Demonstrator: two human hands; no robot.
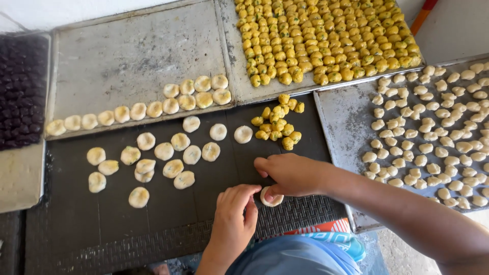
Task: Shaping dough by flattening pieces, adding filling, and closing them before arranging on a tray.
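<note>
Two hands are down at the near edge of the dark counter (76, 224), working one pale dough disc (271, 197). The right hand (290, 173) has its fingertips pinching and pressing on the disc, and the left hand (233, 219) curls loosely beside it, fingers touching its edge, not really gripping anything. That disc looks soft and light, probably a bit tacky, so I'd guess it dents easily and is best lifted by the rim or from underneath. Further out on the counter sits a scatter of flattened dough rounds (168, 153) and a small heap of yellow filling balls (277, 125). Off to the right, a metal tray (341, 117) holds lots of small pale dough lumps (433, 132). Behind that, a grey tray (132, 51) carries a row of filled rounds along its near edge, and the far tray (232, 51) is packed with yellow balls (326, 35).
</note>
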